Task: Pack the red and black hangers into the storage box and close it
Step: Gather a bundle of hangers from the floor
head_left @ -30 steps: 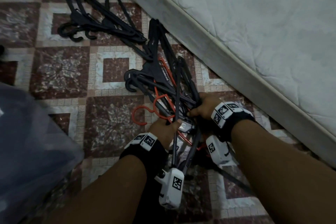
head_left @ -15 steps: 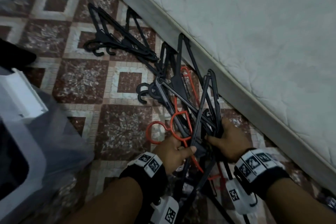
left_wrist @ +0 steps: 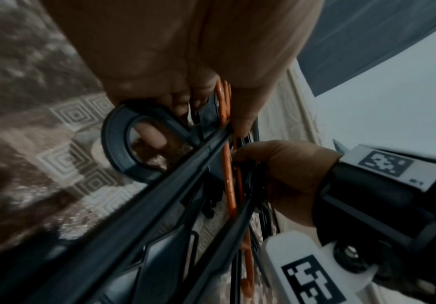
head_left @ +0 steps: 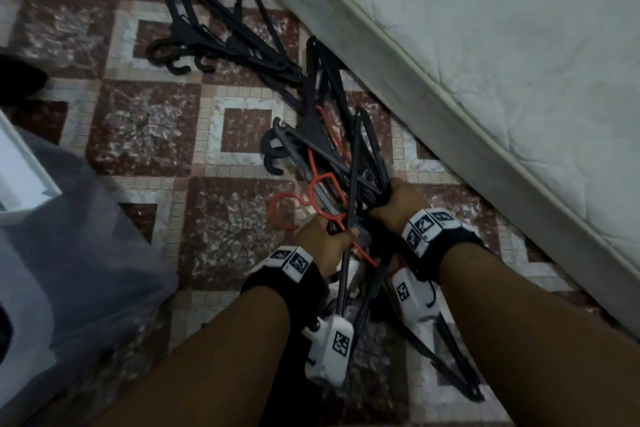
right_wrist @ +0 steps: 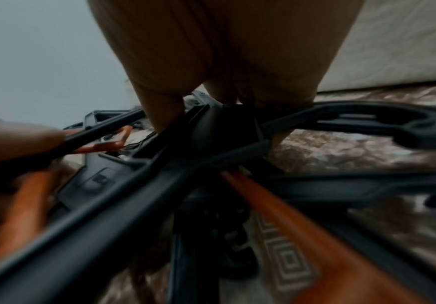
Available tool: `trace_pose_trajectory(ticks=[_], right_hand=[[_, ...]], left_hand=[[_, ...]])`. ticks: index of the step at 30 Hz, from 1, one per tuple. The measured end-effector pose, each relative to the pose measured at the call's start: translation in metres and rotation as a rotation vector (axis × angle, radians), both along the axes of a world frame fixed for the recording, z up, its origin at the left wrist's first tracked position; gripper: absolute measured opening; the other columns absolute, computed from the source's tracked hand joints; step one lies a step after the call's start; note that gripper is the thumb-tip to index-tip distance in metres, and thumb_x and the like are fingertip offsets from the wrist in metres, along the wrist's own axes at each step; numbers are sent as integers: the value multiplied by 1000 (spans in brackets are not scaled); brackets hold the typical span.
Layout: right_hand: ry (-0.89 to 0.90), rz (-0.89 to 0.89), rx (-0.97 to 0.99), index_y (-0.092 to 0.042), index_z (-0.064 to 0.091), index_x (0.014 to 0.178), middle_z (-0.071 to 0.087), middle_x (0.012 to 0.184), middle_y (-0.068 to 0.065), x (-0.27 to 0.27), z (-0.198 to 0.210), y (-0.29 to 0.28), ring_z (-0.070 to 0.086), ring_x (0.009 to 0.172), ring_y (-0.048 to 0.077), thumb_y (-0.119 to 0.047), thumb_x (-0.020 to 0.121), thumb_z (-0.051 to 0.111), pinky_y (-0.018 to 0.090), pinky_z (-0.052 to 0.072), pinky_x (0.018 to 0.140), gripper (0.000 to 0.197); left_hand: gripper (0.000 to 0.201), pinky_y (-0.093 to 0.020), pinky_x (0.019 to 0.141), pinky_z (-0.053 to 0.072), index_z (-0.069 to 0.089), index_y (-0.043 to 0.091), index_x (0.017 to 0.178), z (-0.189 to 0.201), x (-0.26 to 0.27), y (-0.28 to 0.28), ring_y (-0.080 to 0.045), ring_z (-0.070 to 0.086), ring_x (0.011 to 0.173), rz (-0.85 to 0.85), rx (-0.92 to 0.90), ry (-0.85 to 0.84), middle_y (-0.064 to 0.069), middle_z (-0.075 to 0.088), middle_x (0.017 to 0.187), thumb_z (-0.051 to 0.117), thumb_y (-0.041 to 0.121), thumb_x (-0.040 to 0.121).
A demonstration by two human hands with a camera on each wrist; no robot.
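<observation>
Both hands (head_left: 325, 243) apparently around tangled hangers (head_left: 346, 180)

Storage box (head_left: 69, 270) cut off (left edge).

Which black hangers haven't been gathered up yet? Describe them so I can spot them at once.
Start at the mattress edge and follow it to the far floor. The loose black hangers lie flat there beyond the bundle, which both hands grip. No hand touches them, and no red hanger shows among them.
</observation>
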State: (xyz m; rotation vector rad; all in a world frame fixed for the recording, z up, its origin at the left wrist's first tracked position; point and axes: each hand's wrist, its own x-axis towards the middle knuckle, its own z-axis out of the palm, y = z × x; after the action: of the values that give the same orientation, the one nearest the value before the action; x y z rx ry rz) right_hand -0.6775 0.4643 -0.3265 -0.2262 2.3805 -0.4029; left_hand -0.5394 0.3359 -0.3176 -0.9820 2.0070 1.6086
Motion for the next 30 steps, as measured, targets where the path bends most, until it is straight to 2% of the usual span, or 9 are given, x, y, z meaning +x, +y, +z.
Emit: trace_pose_trajectory(ticks=[2, 5, 9, 12, 16, 19, 23, 26, 30], right_hand=[[0, -31, -18, -12, 49, 113, 57, 98, 6, -5, -3, 0, 54, 79, 21, -33, 75, 77, 25, 45, 68, 52], [-67, -130, -61, -16, 50, 107, 59, 91, 2, -14, -5, 5, 54, 70, 12, -38, 72, 78, 21, 41, 55, 49], [-204, -220, -72, -15, 62, 110, 70, 99, 6, -22, -1, 8, 67, 85, 25, -44, 67, 82, 35, 56, 79, 56], [-273, -219, -76, -16, 74, 94, 76, 78, 0, -21, 7, 12, 72, 74, 21, -48, 64, 84, 30, 56, 70, 45], [-350, -252, -155, -18, 78, 82, 76, 73, -2, -6, 20, 27, 74, 66, 18, -38, 64, 89, 20, 57, 61, 29], [-312, -200, -227, -23, 77, 92, 77, 83, -5, 10, 35, 43, 74, 79, 16, -35, 70, 85, 28, 57, 79, 26], [-267, -137, -323, -27, 73, 103, 76, 89, -15, 27, 65, 57, 73, 86, 10, -33, 78, 81, 18, 53, 73, 27], [-252, -110, -367, -28, 72, 110, 76, 100, -11, 36, 88, 61, 72, 94, 11, -37, 80, 79, 35, 54, 92, 33], [-228, -55, -366, -33, 73, 100, 76, 96, -12, 53, 111, 53, 72, 89, 9, -45, 77, 79, 41, 55, 92, 27]], left_hand=[[27, -14, 51, 34, 59, 30, 87, -5, -7, 1, -5, 59, 73, 43, 1, 34, 17, 62, 78, 68, 55, 79], [30, -17, 64, 40, 67, 27, 102, -12, -12, 4, -5, 63, 87, 71, 80, 62, 15, 70, 95, 69, 48, 82], [25, -20, 84, 46, 68, 24, 112, -15, -8, 8, -5, 65, 99, 70, 185, 72, 12, 72, 106, 69, 33, 88], [23, -27, 95, 48, 68, 25, 112, -8, -5, 7, -12, 65, 104, 41, 200, 48, 7, 71, 110, 69, 29, 89], [37, -19, 91, 47, 61, 28, 126, 4, 9, 7, -9, 62, 109, -29, 214, 59, 12, 68, 117, 69, 30, 89], [50, -30, 104, 44, 49, 34, 136, 17, 22, 18, -11, 59, 117, -52, 258, 110, 12, 65, 125, 68, 24, 90], [53, -37, 108, 43, 43, 35, 141, 39, 31, 27, -10, 57, 120, -129, 295, 164, 13, 62, 130, 64, 25, 93], [50, -41, 109, 42, 45, 37, 140, 63, 34, 23, -10, 55, 123, -219, 279, 218, 15, 60, 132, 61, 31, 92], [50, -43, 111, 39, 45, 43, 138, 88, 46, 3, -8, 51, 127, -326, 261, 240, 17, 57, 136, 60, 36, 91]])
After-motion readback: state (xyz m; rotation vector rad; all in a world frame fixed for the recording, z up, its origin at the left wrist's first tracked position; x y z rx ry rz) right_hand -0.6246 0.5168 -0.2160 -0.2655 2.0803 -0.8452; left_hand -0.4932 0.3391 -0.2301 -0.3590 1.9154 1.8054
